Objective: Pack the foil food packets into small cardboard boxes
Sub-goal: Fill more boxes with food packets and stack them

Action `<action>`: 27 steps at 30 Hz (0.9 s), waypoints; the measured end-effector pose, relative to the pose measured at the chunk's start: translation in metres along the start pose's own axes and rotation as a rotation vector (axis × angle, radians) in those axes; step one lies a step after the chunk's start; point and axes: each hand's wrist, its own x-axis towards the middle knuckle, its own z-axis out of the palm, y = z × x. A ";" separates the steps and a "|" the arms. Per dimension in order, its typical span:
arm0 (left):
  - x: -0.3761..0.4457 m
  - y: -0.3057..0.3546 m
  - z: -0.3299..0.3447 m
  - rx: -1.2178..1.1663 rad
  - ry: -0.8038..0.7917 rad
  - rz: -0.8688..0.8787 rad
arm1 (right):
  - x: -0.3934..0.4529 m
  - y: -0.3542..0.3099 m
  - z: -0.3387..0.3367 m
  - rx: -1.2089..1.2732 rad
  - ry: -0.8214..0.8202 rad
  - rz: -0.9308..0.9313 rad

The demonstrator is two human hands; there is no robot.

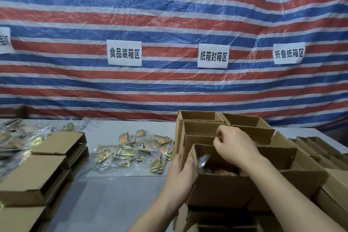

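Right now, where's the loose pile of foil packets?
In the head view, the foil packets lie on the grey table, left of the open boxes and right of the closed boxes, just beyond the left hand.

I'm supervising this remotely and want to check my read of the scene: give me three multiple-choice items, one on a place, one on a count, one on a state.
1. Where does the loose pile of foil packets lie?
A. on the table left of the open boxes
B. inside a closed box
C. on the floor

2. How many paper signs are fully in view on the tarp?
A. one
B. three
C. five

3. What is the left hand doing?
A. hanging idle
B. gripping the left wall of the nearest open box
C. pinching a packet

Key: 1 A, the pile rests on the grey table; 2 B, three whole sheets, a fourth cut off; 3 B, fingers wrap the wall.
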 end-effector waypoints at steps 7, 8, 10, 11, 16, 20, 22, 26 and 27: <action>0.008 -0.003 -0.086 0.039 0.137 0.040 | 0.015 -0.086 0.003 0.232 -0.049 -0.184; 0.007 -0.006 -0.102 0.037 0.158 0.041 | 0.017 -0.102 0.008 0.253 -0.075 -0.199; 0.006 -0.013 -0.134 0.028 0.206 0.026 | 0.021 -0.134 0.020 0.261 -0.110 -0.227; 0.007 -0.017 -0.150 0.024 0.231 0.016 | 0.024 -0.151 0.026 0.259 -0.122 -0.243; 0.016 -0.037 -0.225 0.028 0.326 -0.012 | 0.033 -0.223 0.055 0.297 -0.202 -0.284; 0.032 -0.055 -0.284 0.089 0.366 -0.034 | 0.041 -0.271 0.075 0.315 -0.229 -0.308; 0.040 -0.064 -0.314 0.125 0.375 -0.042 | 0.042 -0.292 0.086 0.316 -0.254 -0.307; 0.044 -0.094 -0.372 0.210 0.370 -0.088 | 0.039 -0.328 0.114 0.329 -0.291 -0.291; 0.041 -0.105 -0.386 0.245 0.373 -0.117 | 0.036 -0.338 0.123 0.324 -0.304 -0.295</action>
